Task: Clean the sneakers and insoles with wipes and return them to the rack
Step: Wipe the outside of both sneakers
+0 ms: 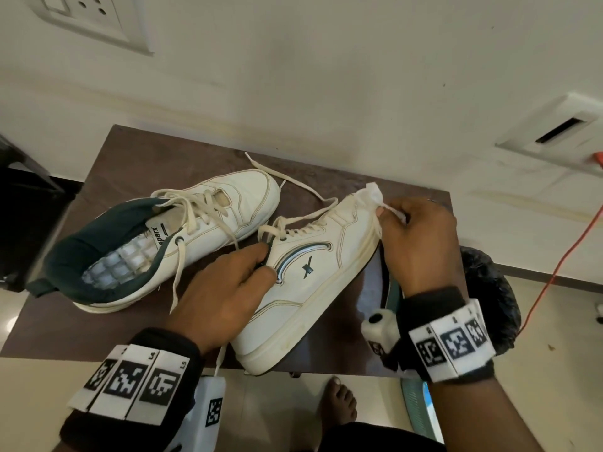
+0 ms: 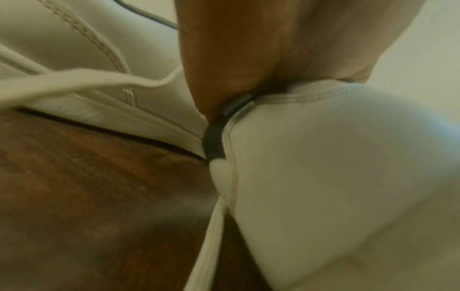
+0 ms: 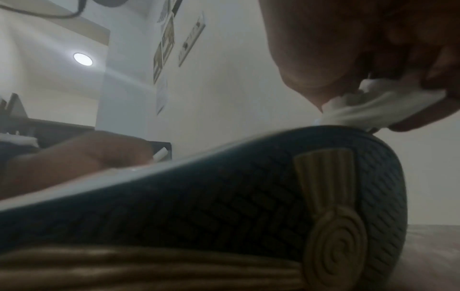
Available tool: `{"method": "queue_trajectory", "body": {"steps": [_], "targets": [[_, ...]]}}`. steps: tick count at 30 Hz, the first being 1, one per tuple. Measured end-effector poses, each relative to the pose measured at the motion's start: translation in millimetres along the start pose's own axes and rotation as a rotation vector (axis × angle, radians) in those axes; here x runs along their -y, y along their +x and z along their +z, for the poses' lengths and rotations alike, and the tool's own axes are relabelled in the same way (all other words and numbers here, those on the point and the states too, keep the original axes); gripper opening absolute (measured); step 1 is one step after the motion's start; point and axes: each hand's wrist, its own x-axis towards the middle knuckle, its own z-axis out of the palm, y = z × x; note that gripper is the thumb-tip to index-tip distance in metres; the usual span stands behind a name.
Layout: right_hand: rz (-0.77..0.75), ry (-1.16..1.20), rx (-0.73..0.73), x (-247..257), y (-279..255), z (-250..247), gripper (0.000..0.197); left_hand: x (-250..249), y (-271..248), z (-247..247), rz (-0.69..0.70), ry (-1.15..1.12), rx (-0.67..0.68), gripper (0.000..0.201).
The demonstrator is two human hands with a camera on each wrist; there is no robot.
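Our right hand (image 1: 421, 246) pinches a crumpled white wipe (image 1: 372, 194) between thumb and fingers, pressing it to the toe of the nearer sneaker (image 1: 310, 282) at centre right of the head view. Our left hand (image 1: 225, 288) grips that sneaker's collar, fingers curled into its opening, tipping it on its side so the dark sole (image 3: 224, 196) faces the right wrist camera. The other sneaker (image 1: 156, 239) lies at centre left, upright, laces loose, just beside the first. Both sit on a dark brown table (image 1: 137, 164). A black bag (image 1: 496, 288) shows at the right edge.
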Motion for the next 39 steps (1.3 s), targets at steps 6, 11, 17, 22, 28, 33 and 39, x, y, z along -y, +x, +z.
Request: {"method": "queue_trajectory", "body": {"steps": [6,11,17,22,28,33,39], "targets": [[0.058,-0.113,0.116,-12.9,37.5,11.2,0.031,6.3,0.7,0.1,-0.012,0.053,-0.003,0.057],[0.015,-0.083,0.233,-2.5,11.7,-13.9,0.022,6.7,2.0,-0.6,-0.031,0.055,0.006,0.059],[-0.01,-0.141,0.164,0.4,19.0,-10.1,0.015,1.1,-1.4,1.3,-0.048,0.087,0.025,0.049],[-0.03,-0.202,0.275,-0.3,48.1,-4.4,0.016,-0.3,-2.9,1.0,0.01,0.189,-0.011,0.065],[-0.156,-0.194,0.316,21.6,-4.8,-21.8,0.019,2.0,-0.9,4.4,0.04,0.273,0.002,0.053],[-0.218,-0.178,0.357,31.1,-32.4,-15.6,0.018,-3.2,-2.4,7.8,0.078,0.321,-0.01,0.042],[-0.05,-0.226,0.171,16.7,10.5,-4.2,0.018,-5.2,-3.0,9.0,0.158,0.358,-0.039,0.019]]}}
